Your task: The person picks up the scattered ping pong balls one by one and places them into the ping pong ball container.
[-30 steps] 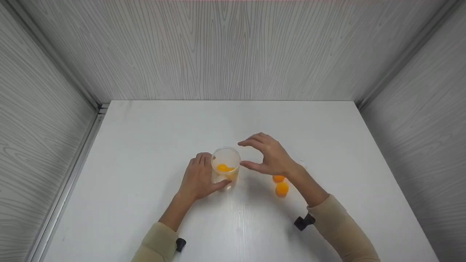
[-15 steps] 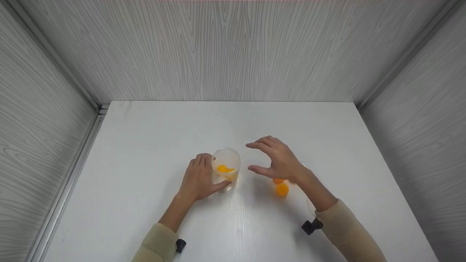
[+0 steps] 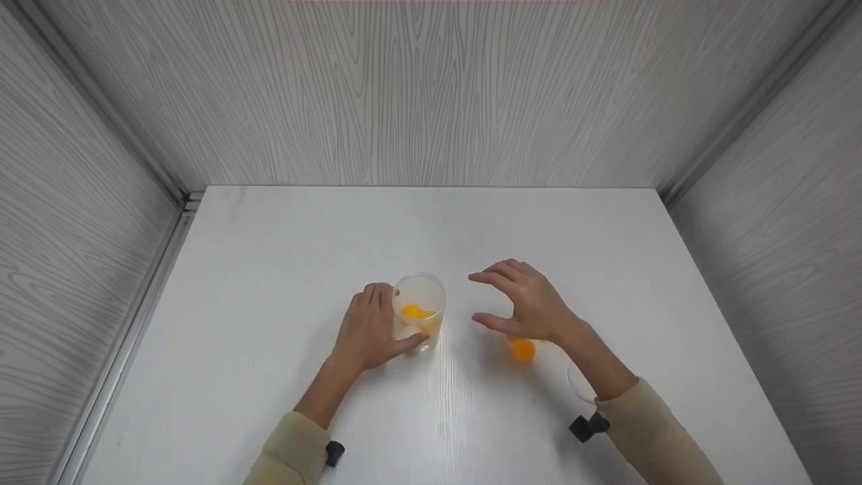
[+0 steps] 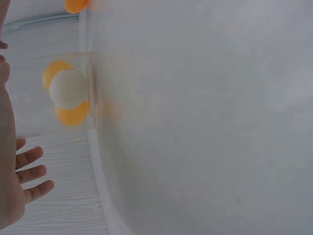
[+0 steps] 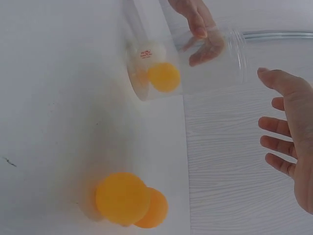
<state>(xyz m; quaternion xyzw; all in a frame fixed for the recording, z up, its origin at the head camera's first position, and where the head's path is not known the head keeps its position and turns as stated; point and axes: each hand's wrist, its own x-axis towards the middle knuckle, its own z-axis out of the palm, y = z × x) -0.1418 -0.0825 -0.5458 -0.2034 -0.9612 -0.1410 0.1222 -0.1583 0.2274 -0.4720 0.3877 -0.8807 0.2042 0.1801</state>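
My left hand holds a tall clear plastic cup upright on the white table, fingers on its far left side and thumb across its near side. Inside, at the bottom, lie a white ping-pong ball and orange ping-pong balls. Right of the cup, apart from it, my right hand hovers with thumb and fingers spread and nothing between them. Beneath that hand an orange ping-pong ball rests on the table; the right wrist view shows a second orange ball behind it, mostly hidden in the head view.
A round clear rim lies on the table, partly covered by my right forearm. Grey wood-grain panels wall the white table at the back and on both sides.
My right hand has drawn back from the cup, to the right and nearer to me, over the loose balls. The clear rim has come into sight. My left hand and the cup stay put.
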